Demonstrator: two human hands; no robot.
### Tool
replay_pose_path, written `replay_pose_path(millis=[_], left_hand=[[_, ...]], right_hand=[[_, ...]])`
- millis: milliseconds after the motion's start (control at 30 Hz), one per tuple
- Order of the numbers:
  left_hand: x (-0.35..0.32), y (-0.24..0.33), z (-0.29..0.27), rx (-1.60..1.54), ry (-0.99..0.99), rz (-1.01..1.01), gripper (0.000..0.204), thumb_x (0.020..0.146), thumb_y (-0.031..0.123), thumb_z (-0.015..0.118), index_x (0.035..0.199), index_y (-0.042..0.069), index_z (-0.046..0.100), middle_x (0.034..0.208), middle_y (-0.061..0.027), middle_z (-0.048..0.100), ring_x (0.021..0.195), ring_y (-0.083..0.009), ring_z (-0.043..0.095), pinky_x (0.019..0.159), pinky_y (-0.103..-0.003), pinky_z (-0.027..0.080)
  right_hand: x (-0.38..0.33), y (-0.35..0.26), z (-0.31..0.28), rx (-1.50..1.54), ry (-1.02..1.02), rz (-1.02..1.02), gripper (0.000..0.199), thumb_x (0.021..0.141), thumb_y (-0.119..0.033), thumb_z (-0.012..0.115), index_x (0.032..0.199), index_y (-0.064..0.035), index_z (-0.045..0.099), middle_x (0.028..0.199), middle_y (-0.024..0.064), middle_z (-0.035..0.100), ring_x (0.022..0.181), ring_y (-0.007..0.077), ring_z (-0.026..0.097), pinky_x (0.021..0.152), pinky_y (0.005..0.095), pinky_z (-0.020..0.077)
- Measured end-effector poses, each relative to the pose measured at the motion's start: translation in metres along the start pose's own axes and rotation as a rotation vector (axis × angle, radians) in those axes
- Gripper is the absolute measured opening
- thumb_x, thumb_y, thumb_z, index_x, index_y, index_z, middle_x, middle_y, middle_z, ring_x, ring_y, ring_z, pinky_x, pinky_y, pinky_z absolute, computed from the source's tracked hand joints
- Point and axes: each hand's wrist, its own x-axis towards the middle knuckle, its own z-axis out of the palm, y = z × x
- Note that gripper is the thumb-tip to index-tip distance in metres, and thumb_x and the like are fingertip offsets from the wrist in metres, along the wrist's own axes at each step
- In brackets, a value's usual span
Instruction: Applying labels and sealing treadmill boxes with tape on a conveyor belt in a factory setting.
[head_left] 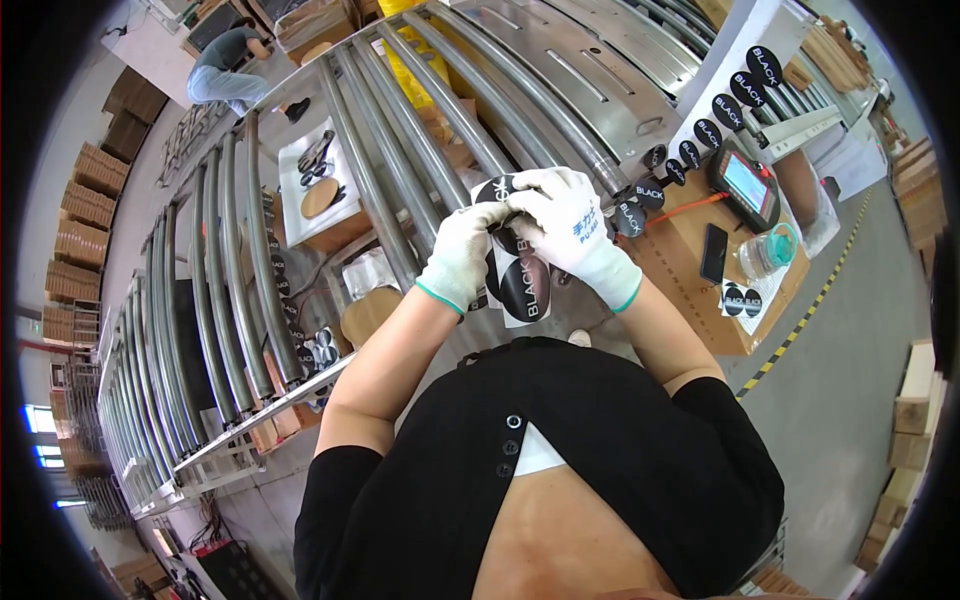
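Metal rollers [264, 260] lie in rows across the workshop, and at the upper left a person [230, 65] bends forward. Before the wearer's chest, a strip [527, 290] with round black stickers hangs down from both gloved hands. The left hand [463, 255] pinches its upper part, fingers drawn together; the right hand [565, 220] curls and pinches just beside, though the exact fingertip contact is partly hidden. To the right, a phone [713, 252] and a bottle [768, 252] are on a carton [690, 290], near a tablet [745, 188].
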Motion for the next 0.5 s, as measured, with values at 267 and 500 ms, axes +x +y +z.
replay_pose_path(millis=[267, 500], left_hand=[[0.008, -0.009, -0.01, -0.075, 0.073, -0.049, 0.025, 0.092, 0.012, 0.053, 0.11, -0.003, 0.061, 0.1, -0.0127, 0.067, 0.092, -0.0228, 0.065, 0.083, -0.036, 0.054], [0.016, 0.011, -0.075, -0.341, 0.05, 0.021, 0.028, 0.095, 0.013, 0.048, 0.114, -0.005, 0.058, 0.104, -0.0164, 0.068, 0.096, -0.0272, 0.067, 0.091, -0.038, 0.054]], right_hand=[[-0.001, 0.002, -0.001, 0.029, 0.035, -0.095, 0.024, 0.065, -0.014, 0.075, 0.084, -0.0142, 0.062, 0.103, 0.0004, 0.063, 0.097, 0.0263, 0.059, 0.087, 0.0424, 0.0434], [-0.012, 0.019, -0.007, 0.98, 0.302, 0.716, 0.034, 0.077, -0.002, 0.075, 0.105, 0.0002, 0.057, 0.089, 0.0045, 0.062, 0.079, 0.0094, 0.059, 0.071, 0.0245, 0.0513]])
